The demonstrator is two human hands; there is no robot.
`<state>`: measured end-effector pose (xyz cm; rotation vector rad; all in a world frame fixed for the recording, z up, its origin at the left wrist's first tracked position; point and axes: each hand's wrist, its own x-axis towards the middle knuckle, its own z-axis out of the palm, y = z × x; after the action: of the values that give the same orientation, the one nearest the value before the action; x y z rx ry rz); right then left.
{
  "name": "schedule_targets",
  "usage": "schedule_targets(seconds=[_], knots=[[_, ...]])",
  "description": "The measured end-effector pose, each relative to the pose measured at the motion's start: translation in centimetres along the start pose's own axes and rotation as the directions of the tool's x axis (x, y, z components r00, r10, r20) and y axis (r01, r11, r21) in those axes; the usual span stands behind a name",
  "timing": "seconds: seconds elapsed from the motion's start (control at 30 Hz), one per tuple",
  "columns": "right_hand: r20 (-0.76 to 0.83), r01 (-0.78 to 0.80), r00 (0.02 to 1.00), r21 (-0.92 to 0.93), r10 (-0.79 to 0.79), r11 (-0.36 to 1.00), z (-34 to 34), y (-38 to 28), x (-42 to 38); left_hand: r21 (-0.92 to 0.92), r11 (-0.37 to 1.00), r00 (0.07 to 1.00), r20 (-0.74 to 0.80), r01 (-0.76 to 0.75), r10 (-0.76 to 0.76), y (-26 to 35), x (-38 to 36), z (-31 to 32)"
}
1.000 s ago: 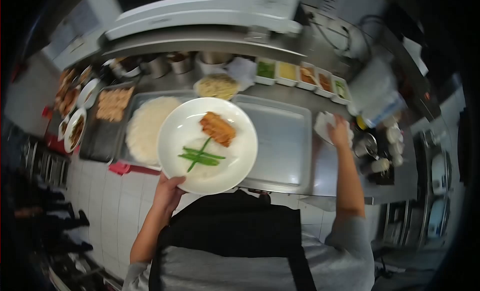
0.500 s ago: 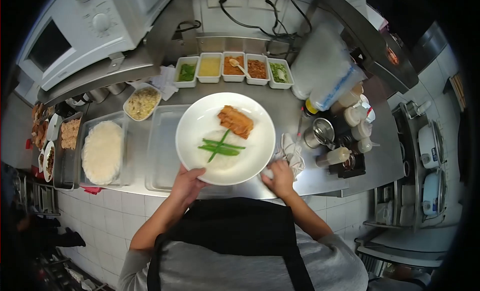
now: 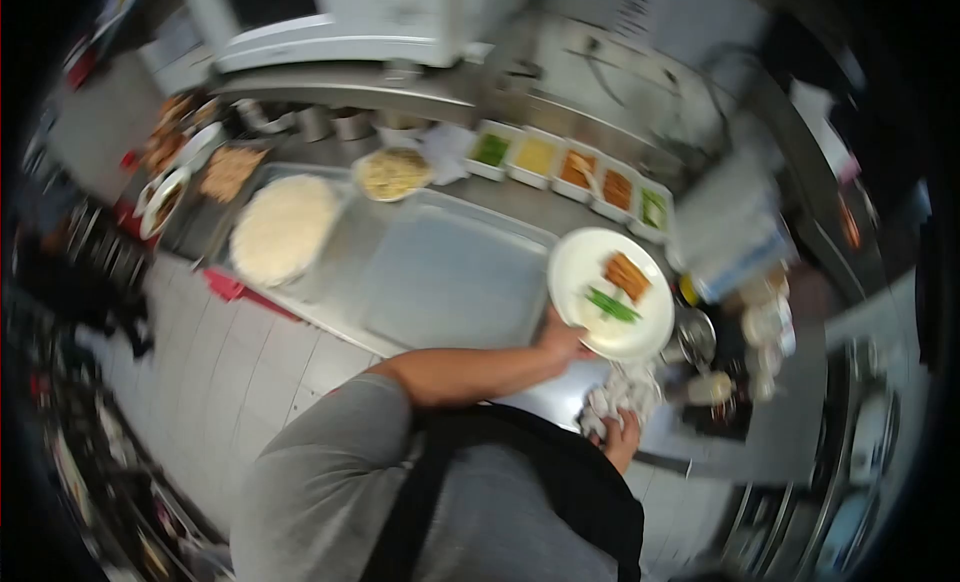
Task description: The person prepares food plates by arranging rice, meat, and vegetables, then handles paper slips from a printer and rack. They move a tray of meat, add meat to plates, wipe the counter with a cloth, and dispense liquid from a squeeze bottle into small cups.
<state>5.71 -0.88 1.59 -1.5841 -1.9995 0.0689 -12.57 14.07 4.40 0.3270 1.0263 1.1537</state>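
Left hand [image 3: 565,340]: closed on the lower left rim of the plate [image 3: 570,264], fingers partly hidden beneath it.
Plate: held over the worktop [image 3: 768,444], between the pan [image 3: 455,272] and the metal cup [image 3: 692,339] in this view.
Food on it: an orange-brown piece [image 3: 627,277] near the upper edge, green strips [image 3: 612,304] just below.
Right hand [image 3: 621,439]: fingers bent against the crumpled cloth [image 3: 630,387]; whether they grip it, I cannot tell.
Cloth: on the worktop, below the plate in view.
Behind: five white tubs [image 3: 527,179] in a slanting row.
Beside the cup: a squeeze bottle [image 3: 710,388].
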Motion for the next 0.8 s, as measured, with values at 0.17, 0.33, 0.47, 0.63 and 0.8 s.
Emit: schedule_targets(seconds=[0.17,0.33,0.47,0.63,0.8], knots=[[0.181,-0.087,0.981,0.052,0.076,0.995,0.9,-0.7,3.7,-0.084,0.996,0.999,0.037,-0.007,0.010,-1.9,1.6,-0.7],[0.282,0.067,0.951,0.221,-0.129,0.973,-1.9,-2.4,6.5,0.039,0.997,0.996,-0.056,-0.065,0.067,-3.3,3.1,-0.6],[0.667,0.108,0.670,0.348,-0.327,0.931,-10.7,-0.6,10.4,0.212,0.975,0.982,-0.162,-0.065,0.101,-1.8,2.2,-0.9],[0.722,0.175,0.580,0.342,-0.377,0.923,-23.1,-0.5,15.6,0.053,0.986,0.982,-0.091,-0.158,0.162,-2.5,-0.3,1.3],[0.629,0.411,0.547,0.373,-0.552,0.832,-31.9,2.8,19.8,-0.192,0.965,0.955,-0.268,-0.180,0.124,-7.1,0.1,4.6]])
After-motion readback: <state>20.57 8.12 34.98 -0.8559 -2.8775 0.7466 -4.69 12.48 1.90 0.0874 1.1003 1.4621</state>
